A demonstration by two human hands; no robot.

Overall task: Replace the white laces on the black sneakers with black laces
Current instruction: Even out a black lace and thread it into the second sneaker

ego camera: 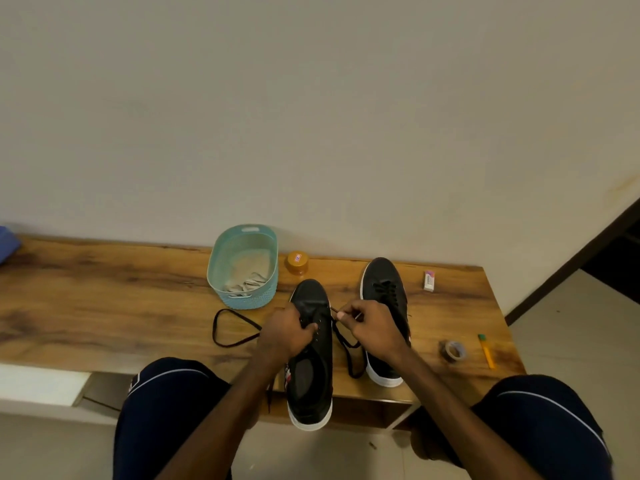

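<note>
The near sneaker (311,393) is gripped by the left hand (289,330) while the black lace (214,329), pinched by the right hand (370,327), is judged due for the next eyelet.

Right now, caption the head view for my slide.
Left hand grips a black sneaker; right hand pinches the black lace at its eyelets.

Basket (242,268) left of sneakers (384,292); tape (454,350) right.
</note>
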